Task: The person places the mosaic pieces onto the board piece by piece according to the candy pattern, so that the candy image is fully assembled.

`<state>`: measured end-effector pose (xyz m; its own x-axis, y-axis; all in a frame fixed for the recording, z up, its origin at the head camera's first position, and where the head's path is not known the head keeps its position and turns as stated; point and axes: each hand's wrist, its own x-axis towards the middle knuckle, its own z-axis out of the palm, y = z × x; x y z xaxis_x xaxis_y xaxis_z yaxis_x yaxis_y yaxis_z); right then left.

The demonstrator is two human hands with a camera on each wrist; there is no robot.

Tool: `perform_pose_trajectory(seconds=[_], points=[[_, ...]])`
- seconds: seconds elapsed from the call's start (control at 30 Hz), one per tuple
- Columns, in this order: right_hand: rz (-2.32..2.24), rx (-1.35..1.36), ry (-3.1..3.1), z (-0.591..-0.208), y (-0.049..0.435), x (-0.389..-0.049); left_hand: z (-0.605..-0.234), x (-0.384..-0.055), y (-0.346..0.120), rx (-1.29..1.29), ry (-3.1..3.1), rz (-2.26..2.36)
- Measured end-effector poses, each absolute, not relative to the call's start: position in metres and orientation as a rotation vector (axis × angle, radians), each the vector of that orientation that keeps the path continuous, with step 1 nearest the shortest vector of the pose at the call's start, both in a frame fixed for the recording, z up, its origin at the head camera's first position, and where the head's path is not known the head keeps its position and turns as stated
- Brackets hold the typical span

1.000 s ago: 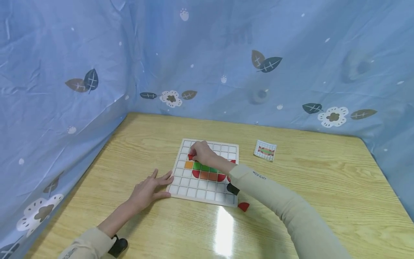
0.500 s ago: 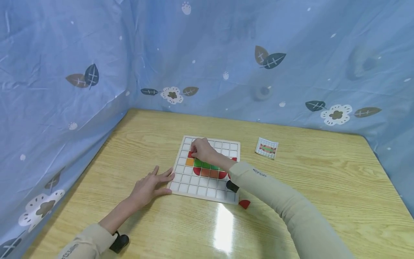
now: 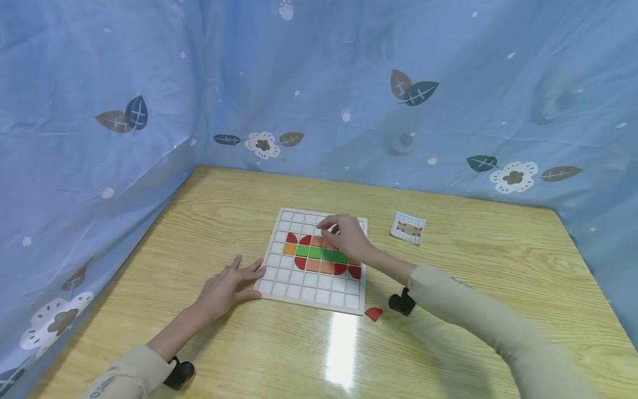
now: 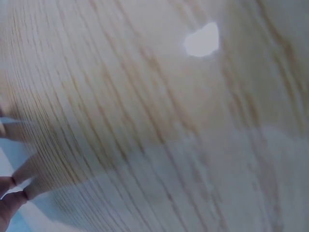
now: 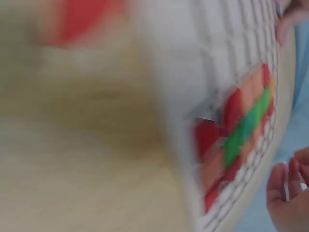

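Observation:
A white gridded board lies on the wooden table, bearing red, salmon, green and orange tiles. Its left edge is touched by my left hand, whose fingers are spread. Above the board's right half hovers my right hand, fingers loosely bent with no piece visible between them; it partly covers the pattern's upper right. At the pattern's left end, a red quarter-circle tile sits in a cell above an orange square tile. Green tiles form the middle row. In the right wrist view, the right hand shows beyond the board.
One loose red quarter-circle tile lies on the table by the board's near right corner. A small pattern card lies right of the board. Blue patterned cloth stands behind and to the left of the table.
My right hand has let go of the red quarter-circle tile, which now sits in its cell, and has moved right across the board. The left hand stays at the board's left edge.

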<state>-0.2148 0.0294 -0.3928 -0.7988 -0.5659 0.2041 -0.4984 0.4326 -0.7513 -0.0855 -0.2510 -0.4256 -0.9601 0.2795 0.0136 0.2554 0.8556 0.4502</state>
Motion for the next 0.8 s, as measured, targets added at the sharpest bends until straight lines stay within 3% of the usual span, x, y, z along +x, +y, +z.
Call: perform_pose_trajectory(seconds=[0.4,0.6,0.8], points=[[-1.392,-0.887,2.544,-0.417,0.126,-0.137,-0.425,-0.087,-0.259,0.427,3.011,0.701],[-1.193,-1.127,2.589,-0.434,0.142,-0.11,-0.424,-0.087,-0.257,0.437,3.006,0.711],[-1.068,-1.205,2.545,-0.435,0.148,-0.107,-0.43,-0.088,-0.251,0.467,2.977,0.734]])
